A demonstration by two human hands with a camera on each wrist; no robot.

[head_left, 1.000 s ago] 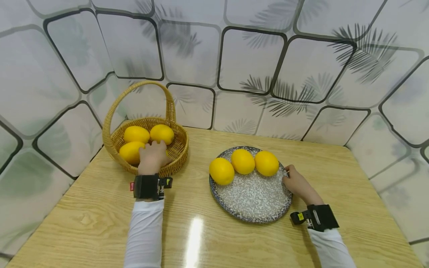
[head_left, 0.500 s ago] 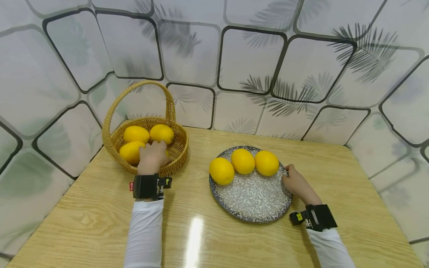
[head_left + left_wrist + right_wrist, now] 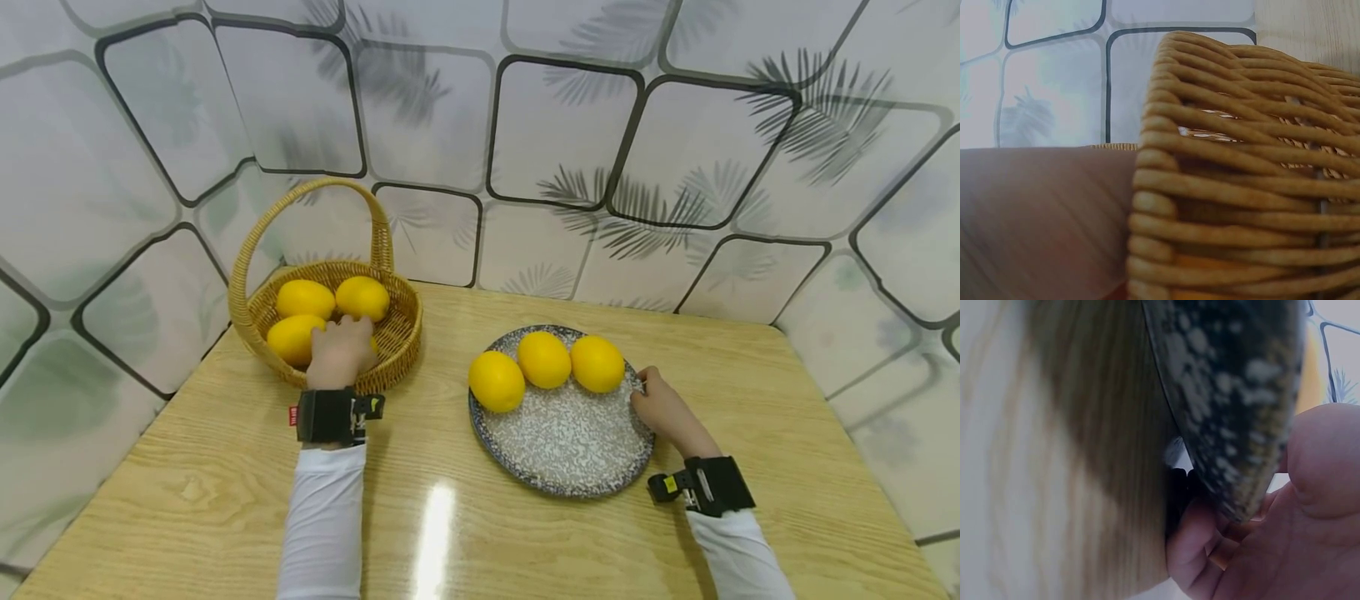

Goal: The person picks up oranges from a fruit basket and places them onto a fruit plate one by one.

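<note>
My left hand reaches over the near rim of a wicker basket, its fingers bent down over a lemon that shows only as a yellow sliver beside it. More lemons lie around that hand inside the basket. In the left wrist view the woven basket wall hides the fingers. My right hand grips the right rim of a speckled grey plate, thumb on top. In the right wrist view its fingers curl beneath the plate's dark edge. Three lemons sit along the plate's far side.
Basket and plate stand on a light wooden table, the basket at the left and the plate right of centre. A tall arched handle rises over the basket. Behind them is a patterned wall.
</note>
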